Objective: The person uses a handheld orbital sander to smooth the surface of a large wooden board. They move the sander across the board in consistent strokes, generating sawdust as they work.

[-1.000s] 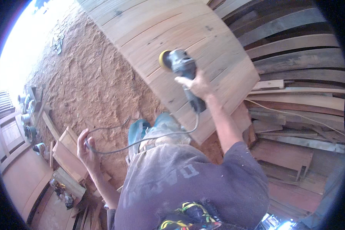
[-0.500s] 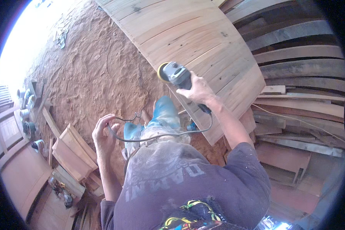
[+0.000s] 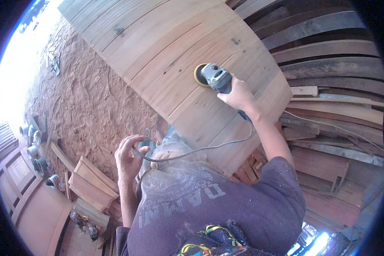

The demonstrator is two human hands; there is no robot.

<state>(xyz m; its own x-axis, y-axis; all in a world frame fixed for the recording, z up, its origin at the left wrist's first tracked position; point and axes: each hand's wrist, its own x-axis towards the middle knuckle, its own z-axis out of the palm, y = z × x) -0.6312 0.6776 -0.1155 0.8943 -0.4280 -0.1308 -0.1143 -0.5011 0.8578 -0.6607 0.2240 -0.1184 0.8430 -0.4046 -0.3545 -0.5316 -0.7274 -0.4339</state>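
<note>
My right hand point(image 3: 238, 94) is wrapped round the dark body of an angle grinder point(image 3: 217, 77) with a grey metal head. Its round yellow-edged disc point(image 3: 199, 75) is over the middle of a large panel of pale wooden boards point(image 3: 175, 55); whether the disc touches the wood is hard to tell. From the grinder's rear a dark power cord point(image 3: 209, 147) loops back across my body to my left hand point(image 3: 130, 154). The fingers of that hand are curled round the cord, holding it off to the left of the panel.
Stacked planks point(image 3: 328, 68) fill the right side. Reddish-brown bare ground point(image 3: 98, 98) lies left of the panel. Lower left are leaning board pieces point(image 3: 91, 183), a framed wooden door point(image 3: 34, 200) and several small containers point(image 3: 40, 165). A thin pale cable point(image 3: 333, 128) crosses the planks.
The grinder in my right hand has moved right from the panel's near left edge to over its boards. My left hand still holds the cord; the view has shifted, with more panel showing.
</note>
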